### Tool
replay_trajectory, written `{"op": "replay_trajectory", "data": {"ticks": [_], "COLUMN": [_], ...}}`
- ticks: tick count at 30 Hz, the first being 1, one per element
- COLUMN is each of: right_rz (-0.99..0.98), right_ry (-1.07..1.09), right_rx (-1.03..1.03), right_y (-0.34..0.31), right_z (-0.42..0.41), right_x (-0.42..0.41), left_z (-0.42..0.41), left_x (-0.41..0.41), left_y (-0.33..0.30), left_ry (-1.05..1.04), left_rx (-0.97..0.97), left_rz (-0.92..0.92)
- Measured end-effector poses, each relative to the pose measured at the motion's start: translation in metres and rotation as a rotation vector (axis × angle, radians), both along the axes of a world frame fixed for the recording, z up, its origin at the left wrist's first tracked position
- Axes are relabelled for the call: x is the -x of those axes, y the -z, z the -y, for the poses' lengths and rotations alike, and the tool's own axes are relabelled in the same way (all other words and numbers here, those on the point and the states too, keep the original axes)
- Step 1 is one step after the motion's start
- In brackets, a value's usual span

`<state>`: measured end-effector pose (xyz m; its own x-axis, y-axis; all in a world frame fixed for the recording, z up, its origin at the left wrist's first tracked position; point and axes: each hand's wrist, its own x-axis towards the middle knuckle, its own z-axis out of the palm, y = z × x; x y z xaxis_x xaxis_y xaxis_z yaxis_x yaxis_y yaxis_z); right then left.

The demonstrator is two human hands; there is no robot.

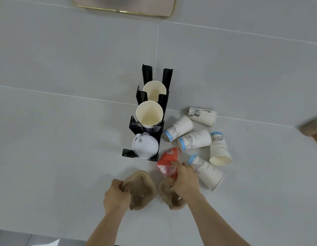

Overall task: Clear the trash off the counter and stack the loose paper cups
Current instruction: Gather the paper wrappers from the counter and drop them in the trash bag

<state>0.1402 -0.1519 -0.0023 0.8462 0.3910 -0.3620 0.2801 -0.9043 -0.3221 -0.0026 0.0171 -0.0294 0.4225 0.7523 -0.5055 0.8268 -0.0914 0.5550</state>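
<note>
Low in the middle of the frame, the left hand (117, 196) is closed on a crumpled brown napkin (141, 189) lying on the counter (56, 139). Just to its right, the right hand (185, 178) grips a red wrapper (167, 160) together with a 2nd brown napkin (172, 194). 5 paper cups (195, 140) lie on their sides right of center, the nearest touching the right hand. A black rack (149, 112) stands at center holding 2 stacks of cups (149, 112) and white lids (145, 147). A gold-rimmed tray (125, 10) sits at the top edge.
</note>
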Motion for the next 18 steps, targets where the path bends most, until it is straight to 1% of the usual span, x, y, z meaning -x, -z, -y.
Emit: {"op": "replay_trajectory", "data": {"ticks": [6, 11, 12, 15, 16, 18], "right_rz": [-0.09, -0.122, -0.14, -0.271, -0.307, -0.356], "right_ry": [-0.046, -0.061, -0.037, 0.149, 0.21, 0.291], "right_rx": [-0.048, 0.0, -0.062, -0.434, -0.52, -0.602], "right_y": [-0.003, -0.008, -0.01, -0.019, -0.023, -0.026], "right_z": [0.004, 0.027, 0.031, 0.038, 0.037, 0.034], "right_x": [0.007, 0.012, 0.012, 0.01, 0.009, 0.011], "left_z": [0.003, 0.018, 0.021, 0.031, 0.036, 0.048], "left_x": [0.009, 0.016, 0.018, 0.024, 0.025, 0.023], "left_y": [-0.013, -0.02, -0.021, -0.017, -0.018, -0.016], "left_ry": [-0.13, -0.184, -0.188, -0.203, -0.214, -0.235], "left_rx": [-0.022, -0.011, 0.003, 0.049, 0.072, 0.144], "left_rz": [0.035, 0.075, 0.075, 0.091, 0.118, 0.219]}}
